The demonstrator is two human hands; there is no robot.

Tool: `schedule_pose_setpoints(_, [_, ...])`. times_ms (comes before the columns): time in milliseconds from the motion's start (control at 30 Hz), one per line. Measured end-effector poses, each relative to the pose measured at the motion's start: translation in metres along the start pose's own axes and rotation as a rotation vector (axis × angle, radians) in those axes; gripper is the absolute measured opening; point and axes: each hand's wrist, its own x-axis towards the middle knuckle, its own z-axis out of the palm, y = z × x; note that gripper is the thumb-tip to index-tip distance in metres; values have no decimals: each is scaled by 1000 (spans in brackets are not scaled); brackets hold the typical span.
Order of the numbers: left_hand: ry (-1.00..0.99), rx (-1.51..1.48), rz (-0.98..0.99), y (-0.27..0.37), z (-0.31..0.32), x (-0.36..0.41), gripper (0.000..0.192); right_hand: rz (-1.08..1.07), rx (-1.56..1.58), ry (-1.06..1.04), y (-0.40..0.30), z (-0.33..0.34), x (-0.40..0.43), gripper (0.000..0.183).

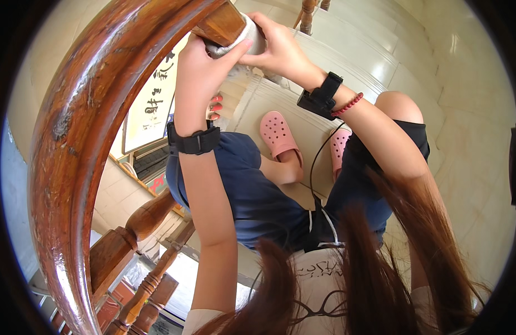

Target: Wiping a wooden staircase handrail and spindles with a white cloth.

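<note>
Both hands are up at a square wooden baluster just below the handrail. A pale grey cloth is wrapped around part of the baluster. My left hand curls around the near side, its thumb pressing along the cloth's edge; most of its fingers are hidden behind the post. My right hand grips the cloth from the other side, with thumb and fingers spread around it. The two thumbs come close together over the cloth. The baluster's lower part is mostly hidden by the hands.
The curved, glossy handrail runs down the left side, with turned balusters under it. Tiled stair steps lie ahead, below a tiled wall. Beyond the railing stands a framed panel with brush writing. Pink clogs rest on a step.
</note>
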Motion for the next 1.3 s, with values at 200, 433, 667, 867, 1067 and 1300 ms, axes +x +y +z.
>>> schedule_pose_setpoints(200, [-89, -122, 67, 4, -2, -2, 51, 61, 13, -47, 1, -1, -4, 60])
schedule_pose_setpoints(433, [120, -294, 288, 20, -7, -2, 45, -128, -22, 88, -24, -3, 12, 62])
schedule_pose_setpoints(667, [284, -280, 346, 43, -7, -13, 58, -131, 27, 347, -69, 3, 21, 65])
schedule_pose_setpoints(867, [221, -239, 337, 38, -5, -2, 52, 139, 276, 167, -70, 5, 18, 67])
schedule_pose_setpoints(1067, [245, -208, 307, 32, -3, 9, 52, -117, 98, 418, -61, 15, 27, 62])
schedule_pose_setpoints(1300, [224, -240, 297, 44, 1, 3, 52, -135, 74, 455, -58, 25, 26, 68])
